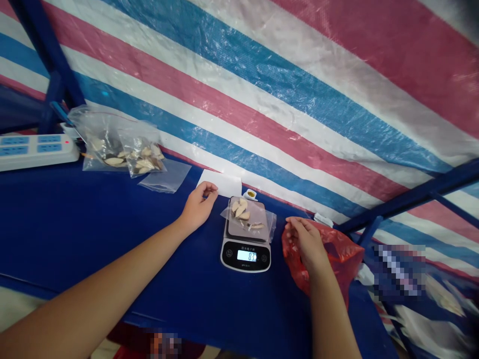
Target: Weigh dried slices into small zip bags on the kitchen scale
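A small digital scale (245, 256) sits on the blue table and its lit display seems to read 8.3. Across its plate lies a clear plastic bag (272, 227) with several pale dried slices (240, 208) in or on it. My left hand (200, 205) is left of the scale, beside a white sheet of paper (224, 183). Its fingers are loosely bent, thumb a little apart, and I see nothing in them. To the scale's right, my right hand (305, 243) is over the mouth of a red plastic bag (337, 247), fingers slightly bent and apart. The bag's contents are hidden.
Filled clear bags of slices (144, 157) stand at the back left, beside a flat clear bag (168, 176) and a white power strip (39, 151). A small white-rimmed object (250, 194) lies behind the scale. Striped tarpaulin (239, 99) hangs along the table's back edge.
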Demonstrator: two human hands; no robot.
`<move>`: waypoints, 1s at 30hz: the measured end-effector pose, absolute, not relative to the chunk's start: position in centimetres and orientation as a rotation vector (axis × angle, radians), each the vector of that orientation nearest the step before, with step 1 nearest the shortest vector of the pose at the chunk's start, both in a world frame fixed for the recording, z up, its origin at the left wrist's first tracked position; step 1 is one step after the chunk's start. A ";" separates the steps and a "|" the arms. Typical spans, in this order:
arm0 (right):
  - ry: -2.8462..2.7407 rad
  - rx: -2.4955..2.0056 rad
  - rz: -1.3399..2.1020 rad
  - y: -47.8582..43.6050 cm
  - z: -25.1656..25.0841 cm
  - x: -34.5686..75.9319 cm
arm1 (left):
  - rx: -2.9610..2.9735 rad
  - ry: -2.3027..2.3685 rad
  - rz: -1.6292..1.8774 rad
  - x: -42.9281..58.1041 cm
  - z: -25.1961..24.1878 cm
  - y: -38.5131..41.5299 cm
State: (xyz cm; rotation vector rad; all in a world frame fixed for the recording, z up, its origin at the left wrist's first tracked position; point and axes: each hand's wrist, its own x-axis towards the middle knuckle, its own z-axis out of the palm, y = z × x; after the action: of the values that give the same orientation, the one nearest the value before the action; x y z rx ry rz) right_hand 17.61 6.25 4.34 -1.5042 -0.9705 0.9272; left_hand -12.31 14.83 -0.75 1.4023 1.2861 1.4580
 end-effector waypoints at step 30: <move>-1.098 -1.594 1.172 4.9 6.3 16.7 | 1.396 1.290 1.451 -12.4 -0.8 14.7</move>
State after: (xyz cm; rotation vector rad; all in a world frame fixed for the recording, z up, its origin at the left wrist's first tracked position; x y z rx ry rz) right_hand 16.66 4.89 6.32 -1.5942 -1.0982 1.1723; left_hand -12.41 14.72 -0.78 1.3962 1.2900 1.4511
